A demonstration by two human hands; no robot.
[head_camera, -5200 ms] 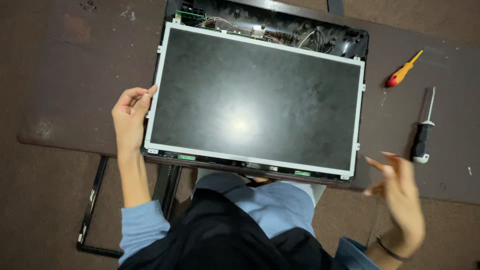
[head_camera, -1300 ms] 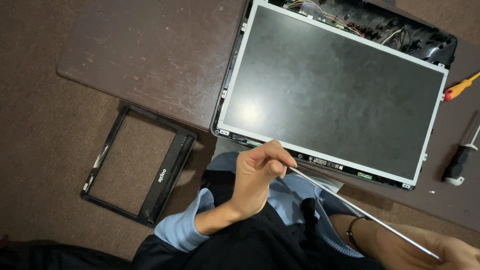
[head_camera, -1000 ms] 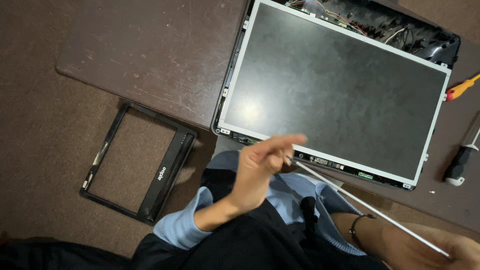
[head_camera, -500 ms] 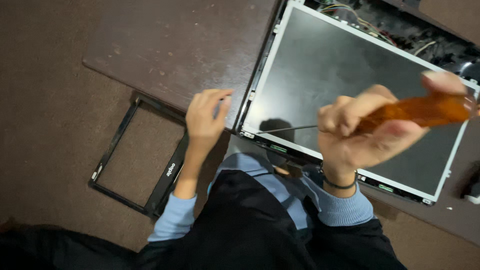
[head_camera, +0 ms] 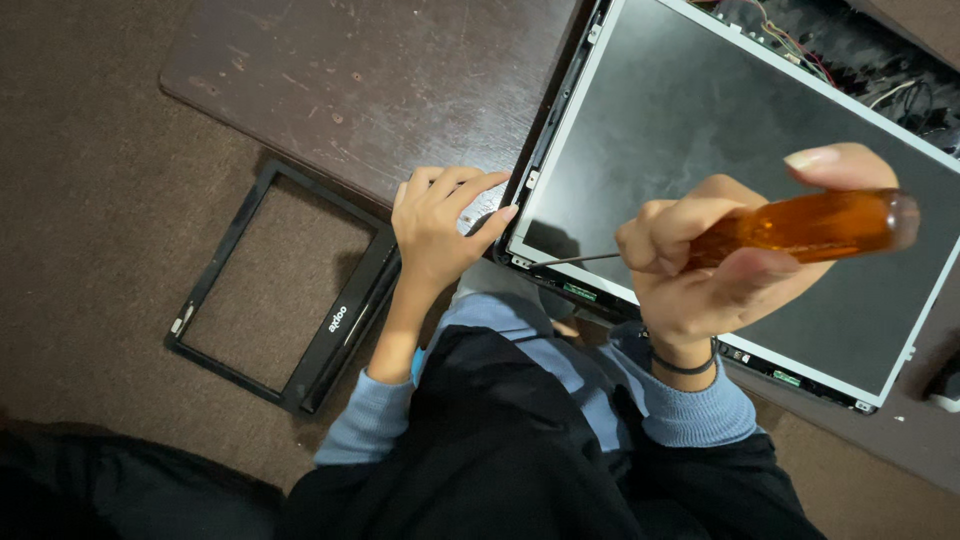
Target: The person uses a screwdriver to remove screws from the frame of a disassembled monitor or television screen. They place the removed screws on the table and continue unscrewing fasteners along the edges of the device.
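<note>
A dark screen panel (head_camera: 720,150) in a silver metal frame lies in an opened laptop lid on a brown table (head_camera: 370,80). My right hand (head_camera: 720,260) grips a long screwdriver with an amber handle (head_camera: 810,225). Its thin shaft runs left, and the tip meets the panel's near left corner (head_camera: 525,262). My left hand (head_camera: 440,225) rests on the table edge beside that corner, fingertips touching the lid's left edge.
A black plastic screen bezel (head_camera: 340,305) lies on the brown floor, left of my lap. Loose wires and a circuit board (head_camera: 850,70) show along the lid's far edge. A dark tool handle (head_camera: 945,385) peeks in at the right edge.
My right hand has swapped a long thin rod for the amber-handled screwdriver and brought its tip to the panel's corner. My left hand moved to the lid's left edge. The view shifted left.
</note>
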